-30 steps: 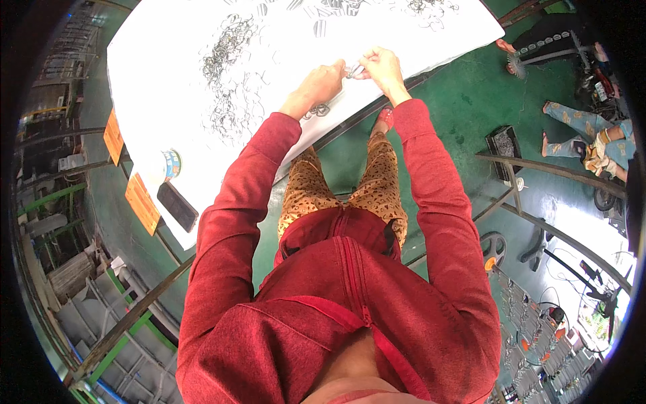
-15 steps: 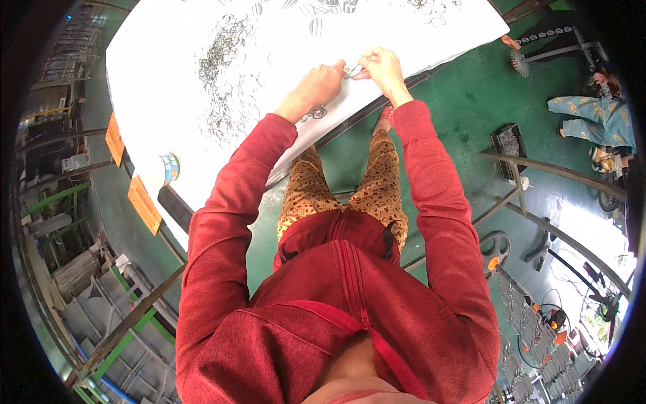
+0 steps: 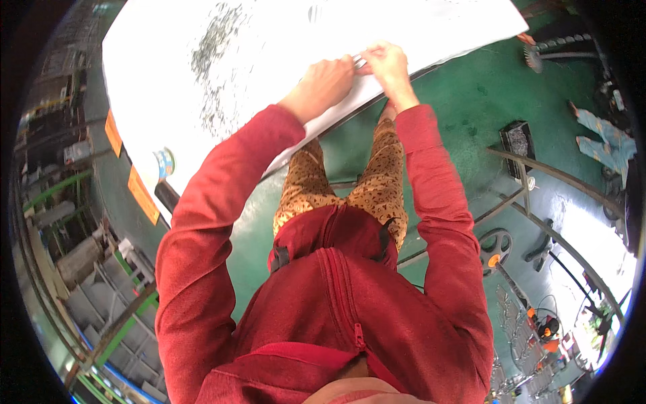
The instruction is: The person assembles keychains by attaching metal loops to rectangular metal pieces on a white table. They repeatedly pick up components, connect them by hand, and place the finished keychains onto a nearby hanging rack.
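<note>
Over the near edge of the white table (image 3: 282,60), my hands meet around a small shiny, pale piece (image 3: 359,62), too small to name. My left hand (image 3: 328,82) has its fingers closed at the piece's left side. At its right side, my right hand (image 3: 387,65) pinches it between thumb and fingertips. Farther left lies a loose spread of small, dark, curly pieces (image 3: 214,50), blurred here. Beyond my hands sits a small striped grey piece (image 3: 315,13).
A round blue-and-white container (image 3: 163,163) stands near the table's left edge. Orange boards (image 3: 142,195) stick out beside it. To the right, a dark crate (image 3: 517,143) and metal rails (image 3: 565,176) stand on the green floor (image 3: 464,94). Another person's patterned trousers (image 3: 609,141) show far right.
The view has shifted slightly and blurred. My hands stay together at the small piece; my left hand is turned more over it, knuckles up, and now covers the dark pieces near the edge.
</note>
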Motion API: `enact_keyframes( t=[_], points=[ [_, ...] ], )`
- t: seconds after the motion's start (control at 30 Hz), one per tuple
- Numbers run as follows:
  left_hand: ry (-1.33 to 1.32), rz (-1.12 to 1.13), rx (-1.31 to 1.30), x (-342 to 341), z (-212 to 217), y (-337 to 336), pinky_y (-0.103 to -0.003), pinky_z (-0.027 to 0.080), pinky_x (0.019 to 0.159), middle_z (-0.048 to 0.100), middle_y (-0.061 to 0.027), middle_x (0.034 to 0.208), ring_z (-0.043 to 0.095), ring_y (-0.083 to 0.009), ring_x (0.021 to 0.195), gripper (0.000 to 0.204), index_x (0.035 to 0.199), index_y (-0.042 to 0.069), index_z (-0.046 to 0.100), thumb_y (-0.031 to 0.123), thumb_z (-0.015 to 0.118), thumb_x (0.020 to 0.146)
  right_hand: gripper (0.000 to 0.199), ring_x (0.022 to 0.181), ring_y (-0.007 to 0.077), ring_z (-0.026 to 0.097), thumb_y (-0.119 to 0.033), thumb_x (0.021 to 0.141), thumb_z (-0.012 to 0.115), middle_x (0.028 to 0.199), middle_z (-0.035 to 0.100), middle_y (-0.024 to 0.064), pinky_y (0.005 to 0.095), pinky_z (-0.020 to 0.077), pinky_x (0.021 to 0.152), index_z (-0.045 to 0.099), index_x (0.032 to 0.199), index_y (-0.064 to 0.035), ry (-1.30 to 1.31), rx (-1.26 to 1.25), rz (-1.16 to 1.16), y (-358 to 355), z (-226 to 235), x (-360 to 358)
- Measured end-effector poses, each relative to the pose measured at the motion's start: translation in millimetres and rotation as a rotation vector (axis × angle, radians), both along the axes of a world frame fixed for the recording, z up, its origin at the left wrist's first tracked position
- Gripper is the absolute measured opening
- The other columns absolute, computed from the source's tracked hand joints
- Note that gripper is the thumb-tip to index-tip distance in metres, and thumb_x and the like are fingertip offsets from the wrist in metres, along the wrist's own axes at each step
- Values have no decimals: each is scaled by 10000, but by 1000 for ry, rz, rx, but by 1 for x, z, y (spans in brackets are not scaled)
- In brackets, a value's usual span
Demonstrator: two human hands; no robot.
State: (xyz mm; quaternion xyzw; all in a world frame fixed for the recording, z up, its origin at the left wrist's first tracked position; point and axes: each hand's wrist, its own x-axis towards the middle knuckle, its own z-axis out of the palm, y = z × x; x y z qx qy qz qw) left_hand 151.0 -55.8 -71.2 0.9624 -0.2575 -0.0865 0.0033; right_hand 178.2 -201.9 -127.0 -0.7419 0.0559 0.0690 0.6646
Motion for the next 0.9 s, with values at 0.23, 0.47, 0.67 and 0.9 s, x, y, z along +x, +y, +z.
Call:
enact_keyframes(
  t=[0.23, 0.47, 0.67, 0.9],
  points=[
    [-395, -210, -39, -10, -13, 8, -317, 487, 518, 614, -92, 718, 621, -186, 600, 95, 751, 45, 593, 102, 522, 777, 130, 591, 150, 603, -37, 770, 596, 757, 618, 101, 270, 506, 538, 572, 860, 53, -28, -37, -72, 8, 8, -1],
    [60, 321, -800, -24, 10, 48, -444, 460, 727, 610, -247, 908, 590, -388, 821, 239, 1019, -31, 508, 142, 407, 888, 213, 654, 96, 546, -108, 804, 638, 769, 593, 28, 222, 452, 574, 629, 968, 28, -132, -13, 49, -2, 11, 1],
    [258, 396, -945, -10, 1, 60, -427, 453, 699, 620, -218, 896, 598, -360, 804, 245, 973, -35, 488, 190, 413, 914, 222, 646, 92, 549, -115, 768, 627, 747, 608, 29, 224, 448, 567, 656, 964, -14, -79, -245, 323, -22, 39, 1],
    [231, 300, -897, -3, -9, 60, -380, 458, 670, 598, -169, 807, 590, -272, 745, 305, 1030, -14, 483, 268, 400, 949, 239, 589, 106, 551, -69, 757, 648, 702, 587, 51, 231, 446, 514, 607, 975, 21, 88, -356, 338, -7, 36, 4]
  ],
)
